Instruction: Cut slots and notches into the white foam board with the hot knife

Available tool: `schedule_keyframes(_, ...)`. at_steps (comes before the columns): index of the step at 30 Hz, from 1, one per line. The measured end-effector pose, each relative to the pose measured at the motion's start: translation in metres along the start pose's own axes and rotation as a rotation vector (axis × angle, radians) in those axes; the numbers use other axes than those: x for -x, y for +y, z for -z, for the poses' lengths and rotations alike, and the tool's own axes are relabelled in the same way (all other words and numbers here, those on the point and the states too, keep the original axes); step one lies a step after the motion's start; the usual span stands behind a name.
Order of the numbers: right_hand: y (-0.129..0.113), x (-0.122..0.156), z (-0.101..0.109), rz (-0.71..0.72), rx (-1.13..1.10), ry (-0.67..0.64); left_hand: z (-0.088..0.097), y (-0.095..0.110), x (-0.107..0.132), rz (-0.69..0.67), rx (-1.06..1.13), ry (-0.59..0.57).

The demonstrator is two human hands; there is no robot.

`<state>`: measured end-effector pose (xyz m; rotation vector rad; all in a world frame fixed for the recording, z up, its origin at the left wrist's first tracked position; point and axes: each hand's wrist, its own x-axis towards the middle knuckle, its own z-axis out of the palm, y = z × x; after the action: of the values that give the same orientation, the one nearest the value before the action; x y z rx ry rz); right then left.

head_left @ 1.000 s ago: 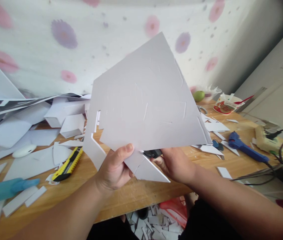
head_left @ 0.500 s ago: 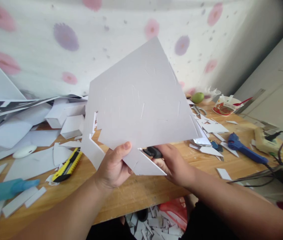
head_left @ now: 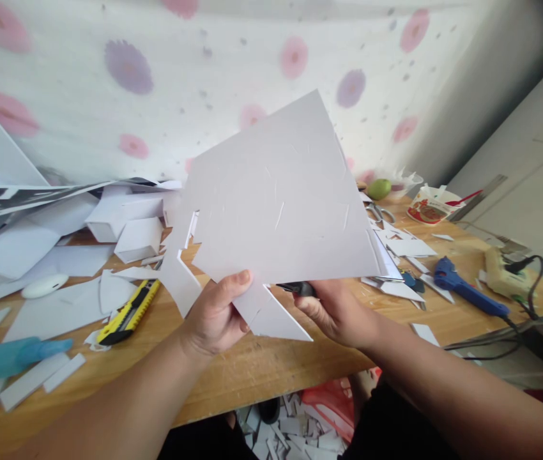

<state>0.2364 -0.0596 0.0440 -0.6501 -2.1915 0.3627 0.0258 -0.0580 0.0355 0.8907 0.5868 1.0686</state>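
Observation:
A large white foam board sheet (head_left: 271, 211) is held up tilted above the table, with scored marks on its face and notches along its left and lower edges. My left hand (head_left: 218, 313) grips its lower edge, thumb on the front and fingers behind. A pointed strip (head_left: 276, 313) of the board hangs below that thumb, beside a cut. My right hand (head_left: 338, 313) is closed around a black-handled tool (head_left: 303, 289), just under the board's lower edge. Its tip points left towards the cut; most of it is hidden by the hand and board, so its exact kind is unclear.
A yellow utility knife (head_left: 130, 313), a blue-green bottle (head_left: 13, 361) and white offcuts lie left. On the right are a blue glue gun (head_left: 470, 287), a power strip (head_left: 506, 275), scissors (head_left: 381, 214) and a paper bowl (head_left: 432, 204). Scraps and a red bag (head_left: 331, 406) lie below.
The board has tilted and shifted slightly right, its top corner lower. My right hand with the black-handled tool has drawn a little right, away from the hanging strip.

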Motion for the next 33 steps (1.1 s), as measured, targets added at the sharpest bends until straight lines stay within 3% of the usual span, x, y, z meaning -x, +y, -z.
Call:
schedule_keyframes(9, 0.0009, 0.0030, -0.0039, -0.059, 0.046, -0.059, -0.0021, 0.0015, 0.0002, 0.034, 0.005, -0.008)
schedule_keyframes(28, 0.0018, 0.0041, -0.0009, -0.006, 0.162, -0.073, -0.0013, 0.0016, 0.0026, 0.072, -0.004, -0.025)
schedule_keyframes(33, 0.0010, 0.0049, -0.0008, 0.006, 0.097, -0.055, -0.0029, 0.0035, 0.0023, 0.069, -0.002, -0.030)
